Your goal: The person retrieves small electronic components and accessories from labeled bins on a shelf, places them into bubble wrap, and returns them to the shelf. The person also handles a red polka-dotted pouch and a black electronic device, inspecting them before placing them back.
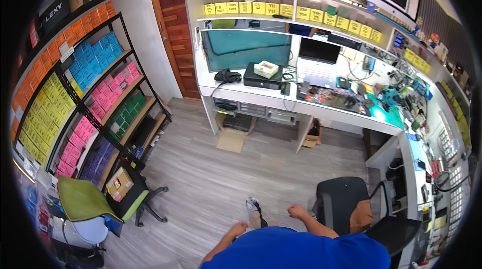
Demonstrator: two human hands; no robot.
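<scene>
My left hand (239,228) hangs in front of my blue shirt (296,249), over the floor, its fingers loosely curled with nothing visible in them. To the right, my right hand (297,211) is also loosely curled, near the seat of a black office chair (341,196), and no object shows in it. Between the hands, one of my shoes (252,204) is on the grey wood-look floor (201,168). A brown cloth or pouch (361,216) lies on the black chair.
Shelves (108,123) of coloured boxes line the left, beside a green chair (83,198) carrying a cardboard box (119,183). Ahead, a white desk (236,91) holds a laptop (317,65), a black box (261,78) and tools. A wooden door (181,28) stands behind.
</scene>
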